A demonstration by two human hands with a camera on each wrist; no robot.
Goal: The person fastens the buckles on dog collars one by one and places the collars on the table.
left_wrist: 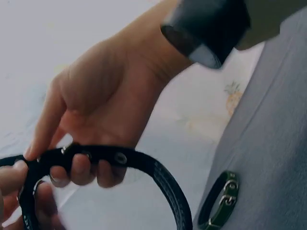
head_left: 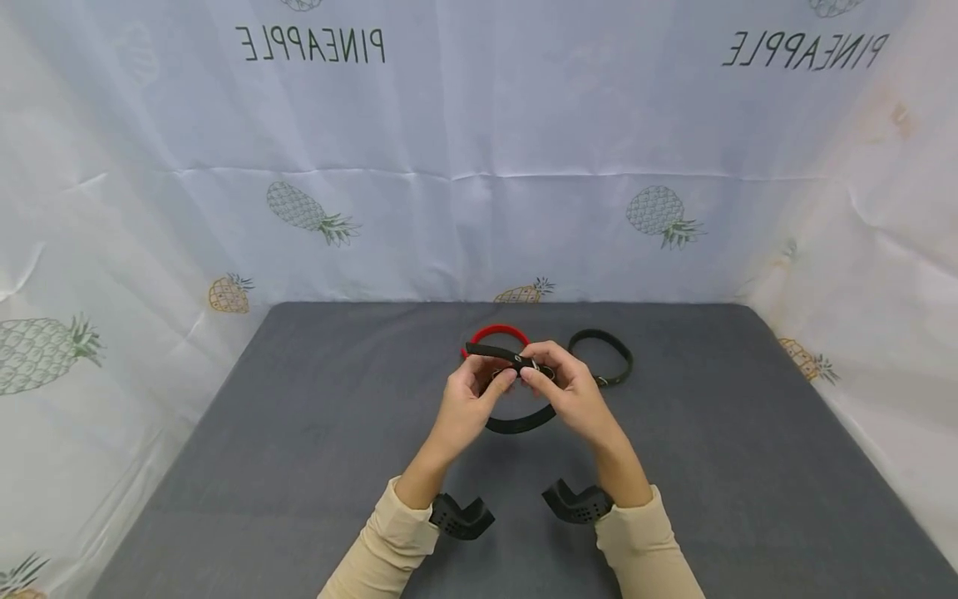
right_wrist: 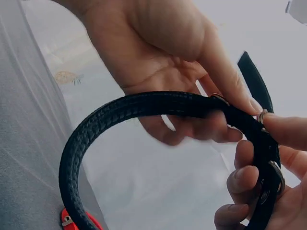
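A black dog collar (head_left: 521, 423), its band curved into a loop, is held up in front by both hands. My left hand (head_left: 467, 403) pinches the strap beside the buckle, and the free strap end (head_left: 485, 349) points out to the left past it. My right hand (head_left: 575, 395) grips the buckle part with thumb and fingers. In the right wrist view the stitched band (right_wrist: 81, 143) hangs below the left hand (right_wrist: 163, 52), and a metal ring (right_wrist: 276, 177) shows by the right fingers. The left wrist view shows an eyelet (left_wrist: 120, 157) beside the right fingertips.
Behind the hands, a red collar (head_left: 500, 329) lies looped on the grey table (head_left: 337, 466). A dark green collar (head_left: 624, 353) with metal fittings lies to the right of it. A pineapple-print cloth (head_left: 479, 233) hangs at the back and sides.
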